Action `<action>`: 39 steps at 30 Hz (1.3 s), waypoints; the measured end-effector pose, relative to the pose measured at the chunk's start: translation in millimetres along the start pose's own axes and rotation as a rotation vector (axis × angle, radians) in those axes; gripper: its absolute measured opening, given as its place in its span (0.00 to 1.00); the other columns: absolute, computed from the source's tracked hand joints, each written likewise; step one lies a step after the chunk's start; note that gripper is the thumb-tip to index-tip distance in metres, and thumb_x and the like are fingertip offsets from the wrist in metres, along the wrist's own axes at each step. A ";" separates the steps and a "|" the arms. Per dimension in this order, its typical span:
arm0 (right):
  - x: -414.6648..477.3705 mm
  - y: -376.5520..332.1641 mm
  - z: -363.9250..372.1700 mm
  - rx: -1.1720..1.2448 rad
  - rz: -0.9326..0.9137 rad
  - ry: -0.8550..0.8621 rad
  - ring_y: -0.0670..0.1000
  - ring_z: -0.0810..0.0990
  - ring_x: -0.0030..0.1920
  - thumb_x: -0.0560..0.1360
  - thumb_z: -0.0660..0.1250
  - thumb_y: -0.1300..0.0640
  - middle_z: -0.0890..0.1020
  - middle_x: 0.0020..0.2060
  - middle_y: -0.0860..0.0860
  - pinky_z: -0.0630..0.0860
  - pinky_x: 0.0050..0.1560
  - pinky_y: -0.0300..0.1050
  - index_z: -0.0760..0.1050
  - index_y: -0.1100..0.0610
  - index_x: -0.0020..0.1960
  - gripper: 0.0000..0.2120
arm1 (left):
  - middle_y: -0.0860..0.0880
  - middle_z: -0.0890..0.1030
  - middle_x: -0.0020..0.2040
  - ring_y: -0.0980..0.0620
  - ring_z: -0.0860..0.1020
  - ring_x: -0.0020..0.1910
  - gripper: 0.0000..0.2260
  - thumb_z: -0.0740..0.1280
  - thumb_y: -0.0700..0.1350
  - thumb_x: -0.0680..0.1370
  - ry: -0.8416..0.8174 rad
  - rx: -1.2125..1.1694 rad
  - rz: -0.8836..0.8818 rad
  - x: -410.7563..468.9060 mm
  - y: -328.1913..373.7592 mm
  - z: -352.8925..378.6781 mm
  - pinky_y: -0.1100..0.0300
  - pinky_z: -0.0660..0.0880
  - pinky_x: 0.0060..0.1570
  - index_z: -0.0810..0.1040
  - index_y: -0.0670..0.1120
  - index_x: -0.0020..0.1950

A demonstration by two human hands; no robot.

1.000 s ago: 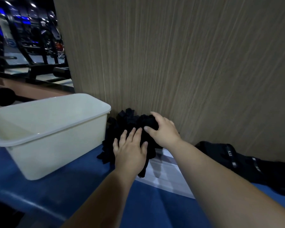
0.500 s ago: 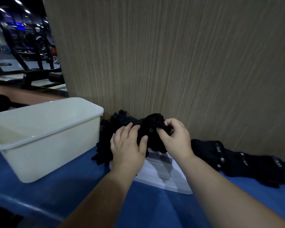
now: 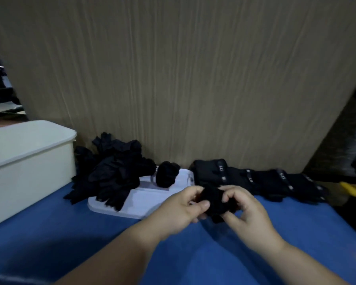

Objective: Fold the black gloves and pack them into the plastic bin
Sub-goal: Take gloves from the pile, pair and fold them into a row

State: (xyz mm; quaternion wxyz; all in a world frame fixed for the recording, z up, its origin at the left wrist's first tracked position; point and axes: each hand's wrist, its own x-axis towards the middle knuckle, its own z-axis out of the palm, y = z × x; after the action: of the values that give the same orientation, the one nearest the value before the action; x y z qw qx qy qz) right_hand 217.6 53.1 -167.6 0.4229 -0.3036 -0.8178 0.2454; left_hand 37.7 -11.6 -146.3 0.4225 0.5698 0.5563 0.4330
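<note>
One glove (image 3: 214, 202) was held bunched between both hands, pinched by the left hand (image 3: 179, 210) and gripped by the curled right hand (image 3: 249, 210). It was judged light, soft and floppy, best taken at cuff and fingertips. The bin (image 3: 29, 161) was seen well left of the hands.

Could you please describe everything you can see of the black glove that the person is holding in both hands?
The black glove is soft, matte fabric, bunched into a shapeless lump. The left hand and the right hand pinch it from either side, with a bit hanging below. It sits over the blue table, just right of the white tray.
</note>
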 end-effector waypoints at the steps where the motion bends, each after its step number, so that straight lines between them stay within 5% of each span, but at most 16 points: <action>1: -5.3 6.6 -7.0 -0.015 0.022 -0.012 0.44 0.77 0.55 0.65 0.71 0.72 0.78 0.52 0.40 0.69 0.51 0.30 0.71 0.46 0.42 0.21 | 0.49 0.81 0.53 0.56 0.81 0.46 0.07 0.65 0.44 0.79 -0.025 0.004 -0.002 2.5 -1.9 7.7 0.63 0.76 0.46 0.73 0.55 0.56; 6: -23.1 19.7 -38.6 0.163 0.178 -0.186 0.48 0.79 0.44 0.64 0.72 0.54 0.80 0.48 0.49 0.74 0.47 0.45 0.70 0.42 0.47 0.16 | 0.51 0.80 0.44 0.53 0.79 0.43 0.08 0.72 0.50 0.69 -0.063 0.024 -0.005 12.5 -9.4 37.3 0.47 0.78 0.50 0.75 0.54 0.45; 9: -28.9 22.3 -52.4 0.374 0.312 -0.287 0.50 0.76 0.40 0.65 0.72 0.50 0.79 0.44 0.59 0.71 0.44 0.46 0.69 0.46 0.51 0.18 | 0.53 0.80 0.42 0.53 0.80 0.43 0.07 0.72 0.49 0.71 -0.015 0.029 0.007 17.8 -12.4 51.1 0.49 0.78 0.48 0.75 0.53 0.44; 13: -28.6 30.4 -52.7 0.354 0.368 -0.208 0.48 0.76 0.41 0.68 0.75 0.45 0.76 0.43 0.52 0.73 0.46 0.46 0.71 0.46 0.58 0.22 | 0.52 0.79 0.37 0.52 0.79 0.40 0.06 0.72 0.47 0.71 0.043 0.097 0.073 19.9 -15.8 66.9 0.48 0.77 0.45 0.74 0.52 0.41; 16: -27.6 34.4 -47.3 0.275 0.357 -0.213 0.47 0.76 0.41 0.64 0.74 0.38 0.77 0.39 0.49 0.75 0.47 0.50 0.75 0.42 0.53 0.20 | 0.51 0.79 0.37 0.50 0.80 0.39 0.06 0.71 0.49 0.69 0.084 0.194 0.104 19.1 -17.9 74.2 0.51 0.77 0.42 0.74 0.56 0.39; 23: -30.1 33.3 -44.5 0.017 0.230 -0.150 0.42 0.73 0.39 0.61 0.72 0.45 0.73 0.42 0.45 0.70 0.42 0.34 0.73 0.47 0.41 0.13 | 0.55 0.73 0.35 0.60 0.70 0.31 0.12 0.72 0.46 0.70 0.124 0.398 0.137 17.3 -28.2 75.1 0.69 0.64 0.32 0.70 0.56 0.34; 27: -35.6 35.4 -41.5 -0.092 0.157 -0.078 0.44 0.72 0.42 0.60 0.67 0.45 0.71 0.42 0.46 0.70 0.43 0.34 0.69 0.47 0.40 0.12 | 0.52 0.77 0.35 0.55 0.74 0.33 0.10 0.74 0.51 0.65 -0.048 0.210 0.066 14.5 -26.8 71.6 0.60 0.70 0.36 0.74 0.53 0.39; 31: -40.9 37.6 -43.8 -0.139 0.140 -0.026 0.42 0.72 0.45 0.61 0.65 0.45 0.70 0.43 0.43 0.67 0.44 0.27 0.67 0.41 0.43 0.12 | 0.52 0.81 0.41 0.54 0.78 0.38 0.10 0.72 0.37 0.72 -0.241 0.117 0.034 6.3 -21.3 64.7 0.58 0.74 0.45 0.75 0.46 0.51; 39: -45.7 31.2 -38.5 -0.221 0.101 0.029 0.46 0.72 0.43 0.67 0.71 0.54 0.71 0.41 0.43 0.70 0.44 0.38 0.69 0.45 0.45 0.12 | 0.51 0.78 0.34 0.56 0.74 0.32 0.08 0.73 0.44 0.72 -0.034 0.264 0.111 5.7 -22.6 69.5 0.59 0.71 0.37 0.74 0.47 0.42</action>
State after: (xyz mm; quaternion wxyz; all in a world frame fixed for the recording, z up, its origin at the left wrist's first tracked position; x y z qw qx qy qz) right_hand 279.9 48.2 -192.8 0.3859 -0.3926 -0.8172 0.1705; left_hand 98.6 -5.3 -186.6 0.3283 0.6576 0.5688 0.3690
